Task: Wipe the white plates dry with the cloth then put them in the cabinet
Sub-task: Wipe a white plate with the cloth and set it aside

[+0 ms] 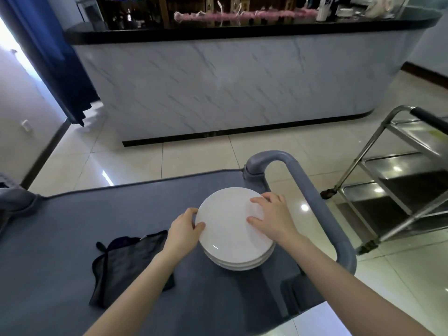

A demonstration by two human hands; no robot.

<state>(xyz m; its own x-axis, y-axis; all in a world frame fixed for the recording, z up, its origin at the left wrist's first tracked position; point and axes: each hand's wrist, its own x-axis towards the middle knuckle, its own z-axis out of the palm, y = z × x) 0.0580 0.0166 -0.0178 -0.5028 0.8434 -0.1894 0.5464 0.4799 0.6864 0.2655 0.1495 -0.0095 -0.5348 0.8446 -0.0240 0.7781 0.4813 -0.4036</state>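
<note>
Plates (240, 261) sit stacked on a gray cart (121, 209) by a dark cloth (126, 263). Left hand (185, 227) and right hand (271, 218) pinch the top plate (228, 221).

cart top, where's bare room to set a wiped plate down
Widest bare patch: the cart top between the cloth and its far edge, out to the left corner. A smaller strip lies nearside of the plates. Crowded: the right side, where plates, left hand, right hand and handle sit close.

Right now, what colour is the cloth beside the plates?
Dark grey cloth with black edging, seen in the head view.
</note>
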